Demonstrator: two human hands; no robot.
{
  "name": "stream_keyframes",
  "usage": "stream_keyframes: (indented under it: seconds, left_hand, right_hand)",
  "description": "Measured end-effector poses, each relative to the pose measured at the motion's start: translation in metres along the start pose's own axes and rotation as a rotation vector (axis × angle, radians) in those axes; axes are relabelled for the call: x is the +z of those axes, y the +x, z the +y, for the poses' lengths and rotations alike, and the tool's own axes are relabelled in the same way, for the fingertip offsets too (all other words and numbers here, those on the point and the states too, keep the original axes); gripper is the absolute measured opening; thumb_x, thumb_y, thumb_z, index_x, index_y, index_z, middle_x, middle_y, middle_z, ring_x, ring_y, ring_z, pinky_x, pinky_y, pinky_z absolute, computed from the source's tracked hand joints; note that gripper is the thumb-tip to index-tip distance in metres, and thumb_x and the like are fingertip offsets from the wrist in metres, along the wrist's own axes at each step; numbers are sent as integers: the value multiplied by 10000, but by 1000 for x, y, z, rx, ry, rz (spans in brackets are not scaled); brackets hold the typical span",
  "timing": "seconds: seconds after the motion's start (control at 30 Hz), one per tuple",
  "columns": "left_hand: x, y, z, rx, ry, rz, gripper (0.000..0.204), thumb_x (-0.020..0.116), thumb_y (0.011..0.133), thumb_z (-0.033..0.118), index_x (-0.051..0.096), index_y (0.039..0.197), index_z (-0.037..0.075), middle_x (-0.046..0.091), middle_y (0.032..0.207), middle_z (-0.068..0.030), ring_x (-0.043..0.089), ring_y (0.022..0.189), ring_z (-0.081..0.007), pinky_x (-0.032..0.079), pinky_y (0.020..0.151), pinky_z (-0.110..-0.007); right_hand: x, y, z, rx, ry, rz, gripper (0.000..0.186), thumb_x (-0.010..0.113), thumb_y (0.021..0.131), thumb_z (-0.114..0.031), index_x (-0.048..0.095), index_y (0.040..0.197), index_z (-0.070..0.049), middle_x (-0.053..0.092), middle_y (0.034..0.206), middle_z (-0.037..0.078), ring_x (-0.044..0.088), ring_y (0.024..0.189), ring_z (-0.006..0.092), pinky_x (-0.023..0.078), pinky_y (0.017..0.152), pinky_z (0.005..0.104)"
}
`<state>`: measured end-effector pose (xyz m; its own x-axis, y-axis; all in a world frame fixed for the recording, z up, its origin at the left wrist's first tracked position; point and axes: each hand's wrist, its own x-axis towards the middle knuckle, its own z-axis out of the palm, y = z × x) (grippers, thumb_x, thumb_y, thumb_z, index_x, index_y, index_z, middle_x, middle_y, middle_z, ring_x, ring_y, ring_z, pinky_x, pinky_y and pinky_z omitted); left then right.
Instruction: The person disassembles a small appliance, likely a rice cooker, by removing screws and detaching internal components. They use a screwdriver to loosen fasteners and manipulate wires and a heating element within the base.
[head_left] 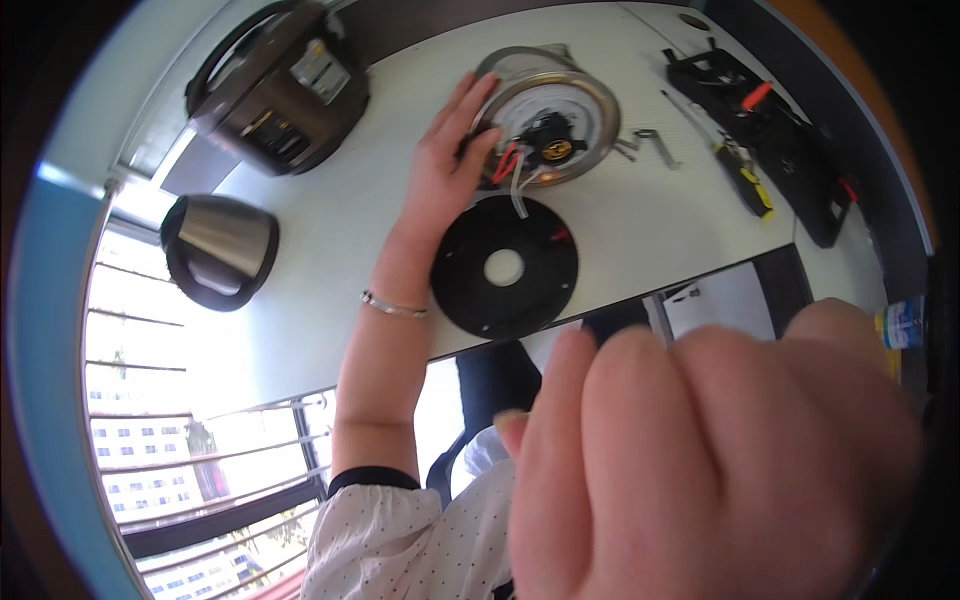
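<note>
A round metal appliance (603, 105) lies bottom up on the table, its underside open, with red and white wires and a dark central part showing. My left hand (445, 150) grips the appliance's left side, fingers along the rim and thumb over the edge. Just below it lies a flat black disc (465, 285) with a round hole in the middle. My right hand (680, 450) is raised very close to the camera, away from the table, its fingers curled closed. Whatever it may hold is hidden behind the fingers.
An electric kettle (225, 245) and a brown multicooker (285, 95) stand at left. Small bent metal pieces (655, 147) lie right of the appliance. Farther right are a yellow-and-black screwdriver (742, 180) and a black tool case (770, 135). A barred window (190, 430) is at lower left.
</note>
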<state>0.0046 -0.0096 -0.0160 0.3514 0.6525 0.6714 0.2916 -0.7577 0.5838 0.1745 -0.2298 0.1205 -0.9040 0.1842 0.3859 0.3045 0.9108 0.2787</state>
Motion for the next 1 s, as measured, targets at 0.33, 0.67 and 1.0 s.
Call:
stream_keyframes:
  seconds: [0.33,0.67,1.0]
  left_hand:
    - [-1,4,8,-3,-6,1,513,595,852,12,505,1346,120,439,1413,-190,517,1221,-337,447,975,-355]
    - [-5,3,12,-28,-22,-22,508,589,858,7,503,1346,118,439,1415,-183,525,1209,-330,450,976,-353]
    - [-5,0,7,13,34,-19,512,548,868,-21,474,1366,74,420,1436,-174,503,1230,-301,422,991,-337]
  right_hand:
    - [123,-60,99,1151,204,567,92,703,769,-140,707,820,-63,619,734,72,610,629,252,477,587,351]
    - [179,-58,133,1175,167,645,129,705,776,-188,713,798,-61,646,749,93,630,659,278,487,608,369]
    - [180,-41,132,1320,210,675,177,698,785,-178,695,774,-2,652,722,168,621,622,324,487,611,388]
